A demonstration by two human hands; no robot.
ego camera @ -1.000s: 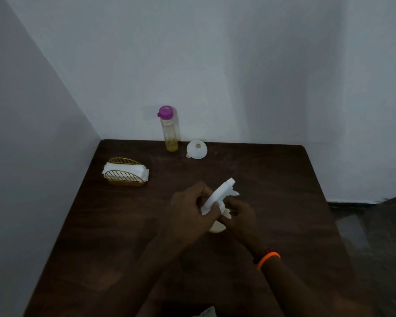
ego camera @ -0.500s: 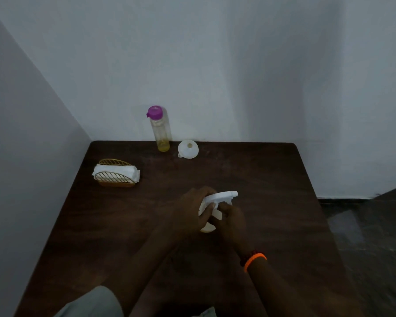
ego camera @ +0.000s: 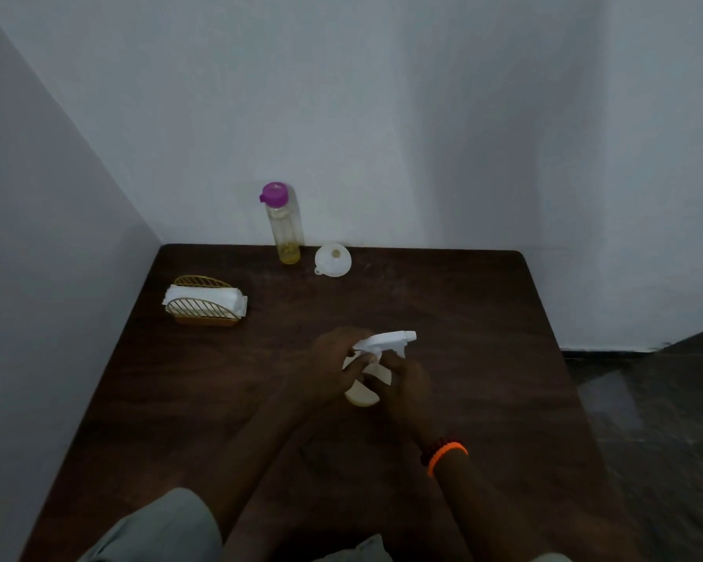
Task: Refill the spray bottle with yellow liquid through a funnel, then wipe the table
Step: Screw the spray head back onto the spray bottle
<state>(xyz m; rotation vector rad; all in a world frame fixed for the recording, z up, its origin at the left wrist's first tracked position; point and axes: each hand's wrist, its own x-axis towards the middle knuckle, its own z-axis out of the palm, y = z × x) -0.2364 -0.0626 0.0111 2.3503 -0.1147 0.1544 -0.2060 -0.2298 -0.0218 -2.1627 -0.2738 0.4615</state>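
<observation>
A white spray bottle (ego camera: 364, 393) stands at the middle of the dark wooden table (ego camera: 463, 338). Its white trigger head (ego camera: 388, 340) points to the right. My left hand (ego camera: 331, 365) grips the head and neck from the left. My right hand (ego camera: 406, 383) holds the bottle's body from the right, an orange band on its wrist. At the table's far edge stands a clear bottle (ego camera: 287, 233) with a purple cap and a little yellow liquid at its bottom. A white funnel (ego camera: 333, 260) lies just right of it.
A gold wire holder with white napkins (ego camera: 204, 304) sits at the far left of the table. Grey walls close the left and back sides. The table's right edge drops to a dark floor (ego camera: 646, 399).
The trigger head has swung from tilted up to level, pointing right, as my hands turn it on the bottle. The view has shifted a little to the right.
</observation>
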